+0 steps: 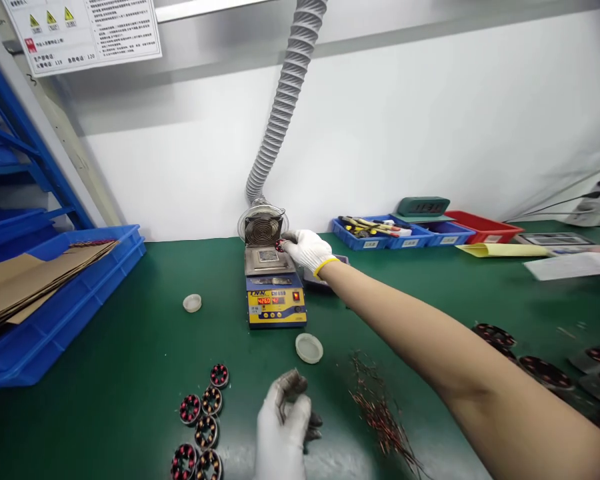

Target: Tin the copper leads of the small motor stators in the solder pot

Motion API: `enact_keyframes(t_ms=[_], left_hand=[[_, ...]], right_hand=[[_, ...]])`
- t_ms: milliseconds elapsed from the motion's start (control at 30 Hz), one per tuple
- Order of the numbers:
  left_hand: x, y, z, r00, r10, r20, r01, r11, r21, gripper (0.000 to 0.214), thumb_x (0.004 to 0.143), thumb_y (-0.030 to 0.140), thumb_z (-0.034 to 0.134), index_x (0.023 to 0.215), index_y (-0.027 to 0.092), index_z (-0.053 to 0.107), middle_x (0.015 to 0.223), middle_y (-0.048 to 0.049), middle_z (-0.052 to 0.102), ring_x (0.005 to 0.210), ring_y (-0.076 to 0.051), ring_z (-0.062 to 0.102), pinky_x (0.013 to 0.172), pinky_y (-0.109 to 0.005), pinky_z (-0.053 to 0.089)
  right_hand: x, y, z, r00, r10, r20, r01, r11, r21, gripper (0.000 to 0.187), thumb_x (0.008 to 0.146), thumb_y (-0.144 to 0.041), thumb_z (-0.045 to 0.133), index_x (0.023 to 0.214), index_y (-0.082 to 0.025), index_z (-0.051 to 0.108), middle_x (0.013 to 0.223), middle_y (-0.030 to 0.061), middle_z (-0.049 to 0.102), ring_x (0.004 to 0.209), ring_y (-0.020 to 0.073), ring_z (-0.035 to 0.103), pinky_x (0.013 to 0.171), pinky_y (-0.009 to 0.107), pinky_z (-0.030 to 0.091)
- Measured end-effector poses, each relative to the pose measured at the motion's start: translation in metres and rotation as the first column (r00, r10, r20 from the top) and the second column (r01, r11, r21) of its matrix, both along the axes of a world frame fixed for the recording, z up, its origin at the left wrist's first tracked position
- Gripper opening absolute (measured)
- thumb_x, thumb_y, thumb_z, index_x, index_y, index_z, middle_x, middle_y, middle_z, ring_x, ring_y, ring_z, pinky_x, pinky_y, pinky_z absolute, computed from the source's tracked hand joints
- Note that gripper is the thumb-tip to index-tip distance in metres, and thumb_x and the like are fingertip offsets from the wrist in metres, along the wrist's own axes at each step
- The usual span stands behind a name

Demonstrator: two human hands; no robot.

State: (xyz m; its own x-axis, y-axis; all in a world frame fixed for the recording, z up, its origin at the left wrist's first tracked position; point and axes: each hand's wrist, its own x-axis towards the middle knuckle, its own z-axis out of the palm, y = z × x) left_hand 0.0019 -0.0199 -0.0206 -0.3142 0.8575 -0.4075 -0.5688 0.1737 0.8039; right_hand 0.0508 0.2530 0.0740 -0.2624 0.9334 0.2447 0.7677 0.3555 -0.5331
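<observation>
My right hand (307, 250), in a white glove with a yellow cuff, reaches forward to a yellow and blue solder pot (277, 308) with red lit digits. Its fingertips are closed on a small wound motor stator (279, 246), mostly hidden by the glove, above the right side of the pot's metal top. Low in the middle, my left hand (285, 423), gloved with greyed fingertips, hovers over the table with fingers loosely curled and apart, nothing visible in them. Left of it several motor stators (207, 432) with red and copper windings lie in a cluster.
Two shallow dishes, one left (193, 303) and one right (309, 348), flank the pot. Loose copper wire (380, 413) lies right. A fan and exhaust hose (285, 100) stand behind. Blue bins (365, 241), a red tray (485, 227), dark stators (545, 372) and another person's hand appear rightward.
</observation>
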Motion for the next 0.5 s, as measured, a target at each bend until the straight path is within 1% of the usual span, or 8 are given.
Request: enact_keyframes(t_ms=[100,200,333,500], left_hand=[[0.000,0.002,-0.002,0.999,-0.037,-0.014,0.037,0.999,-0.014,0.064,0.053,0.050,0.079,0.102,0.011,0.064,0.106,-0.0165,0.064,0.056,-0.010,0.054,0.051,-0.021,0.044],[0.000,0.002,0.000,0.998,-0.064,-0.012,0.064,0.998,-0.027,0.068,0.052,0.054,0.078,0.104,0.012,0.063,0.107,-0.0166,0.064,0.056,-0.010,0.055,0.052,-0.022,0.045],[0.002,0.001,0.001,0.998,-0.065,0.017,0.066,0.997,-0.040,0.072,0.049,0.054,0.079,0.104,0.011,0.062,0.110,-0.0180,0.063,0.054,-0.010,0.055,0.051,-0.023,0.044],[0.002,-0.001,0.000,0.996,-0.070,0.057,0.072,0.997,-0.018,0.069,0.048,0.050,0.080,0.103,0.013,0.061,0.109,-0.0160,0.064,0.054,-0.010,0.055,0.052,-0.023,0.044]], right_hand=[[-0.012,0.017,-0.004,0.999,-0.030,0.042,0.029,0.999,0.029,0.033,0.085,-0.035,0.051,0.112,-0.024,0.065,0.106,0.0041,0.068,0.102,0.0242,0.060,0.085,0.030,0.046],[-0.020,0.026,-0.012,0.995,-0.047,0.087,0.044,0.998,0.035,0.035,0.084,-0.037,0.050,0.113,-0.024,0.065,0.105,0.0053,0.067,0.100,0.0247,0.061,0.084,0.031,0.046],[-0.024,0.030,-0.019,0.989,-0.051,0.137,0.048,0.998,0.029,0.036,0.082,-0.038,0.052,0.112,-0.024,0.065,0.107,0.0057,0.067,0.100,0.0250,0.061,0.084,0.031,0.046],[-0.025,0.030,-0.021,0.985,-0.061,0.162,0.058,0.998,0.021,0.037,0.082,-0.039,0.052,0.114,-0.025,0.065,0.109,0.0062,0.066,0.101,0.0252,0.060,0.085,0.032,0.046]])
